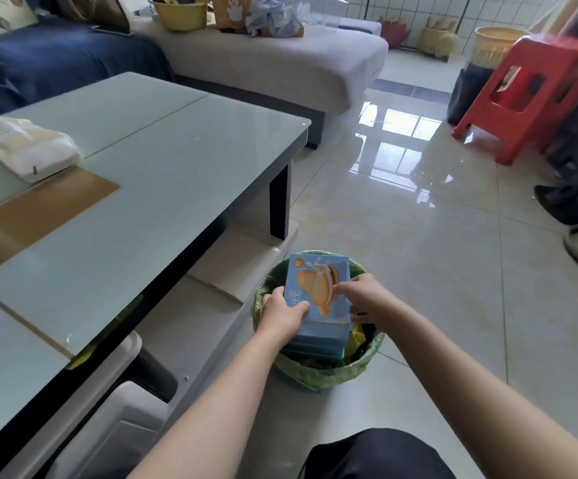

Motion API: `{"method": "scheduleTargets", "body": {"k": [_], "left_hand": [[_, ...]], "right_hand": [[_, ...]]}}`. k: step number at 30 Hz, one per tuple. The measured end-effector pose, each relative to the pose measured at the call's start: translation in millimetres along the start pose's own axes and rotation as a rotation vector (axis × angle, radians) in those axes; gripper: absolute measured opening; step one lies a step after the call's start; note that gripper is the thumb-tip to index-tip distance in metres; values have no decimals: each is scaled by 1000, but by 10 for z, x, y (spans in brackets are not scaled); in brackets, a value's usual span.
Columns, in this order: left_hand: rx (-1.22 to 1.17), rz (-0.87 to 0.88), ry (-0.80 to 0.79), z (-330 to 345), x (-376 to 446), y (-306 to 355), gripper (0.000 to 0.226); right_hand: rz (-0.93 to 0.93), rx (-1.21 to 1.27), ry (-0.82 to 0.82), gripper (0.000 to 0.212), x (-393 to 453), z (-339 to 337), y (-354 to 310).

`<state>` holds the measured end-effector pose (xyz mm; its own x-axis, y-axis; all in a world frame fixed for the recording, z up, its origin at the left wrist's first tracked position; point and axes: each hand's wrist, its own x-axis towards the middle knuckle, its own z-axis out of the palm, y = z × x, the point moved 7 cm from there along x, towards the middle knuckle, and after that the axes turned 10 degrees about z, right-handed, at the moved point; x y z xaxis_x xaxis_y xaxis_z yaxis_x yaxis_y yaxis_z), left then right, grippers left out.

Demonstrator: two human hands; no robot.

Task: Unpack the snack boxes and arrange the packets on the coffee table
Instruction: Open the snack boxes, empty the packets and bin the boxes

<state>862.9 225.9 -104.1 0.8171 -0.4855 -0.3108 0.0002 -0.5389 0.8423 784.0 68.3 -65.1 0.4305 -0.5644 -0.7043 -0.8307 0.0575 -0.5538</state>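
Hands (pixel 322 305) on two stacked boxes (pixel 318 288)

Glossy tiled floor (pixel 453 271), smooth glass-topped coffee table (pixel 176 150), printed cardboard snack box (pixel 318 288), red plastic stool (pixel 522 98).

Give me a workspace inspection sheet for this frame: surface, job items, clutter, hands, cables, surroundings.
Surface: glass-topped coffee table, no snack packets laid out on it that I can see.
Job's things: blue snack box held over the green-lined bin, on top of another blue box in the bin.
Clutter: white plastic package and brown cardboard sheet on the table.
Hands: left hand grips the box's left edge; right hand grips its right edge.
Cables: nothing seen.
Surroundings: grey sofa holding a yellow basin, red stool, glossy tiled floor.
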Motion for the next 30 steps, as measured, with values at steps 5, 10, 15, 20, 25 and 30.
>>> {"method": "scheduleTargets", "body": {"k": [5,10,15,20,25,30], "left_hand": [[5,5,-42,13,-42,48,55],[7,48,16,-159,-140,149,63],[-24,122,125,-513,-330,331,49],[-10,205,250,-1013,-662,480,36],[56,250,361,-1612,-1126,493,27],[88,205,525,-2258,-1650,346,14]], "right_hand": [[-15,-45,12,22,-7,16,9],[-132,-89,102,26,-159,-86,-134],[-303,-269,290,46,-537,-163,-396],[-472,-341,267,51,-1038,48,-650],[-656,-441,190,46,-1640,464,-943],[-810,-471,73,40,-2195,1048,-1206]]}}
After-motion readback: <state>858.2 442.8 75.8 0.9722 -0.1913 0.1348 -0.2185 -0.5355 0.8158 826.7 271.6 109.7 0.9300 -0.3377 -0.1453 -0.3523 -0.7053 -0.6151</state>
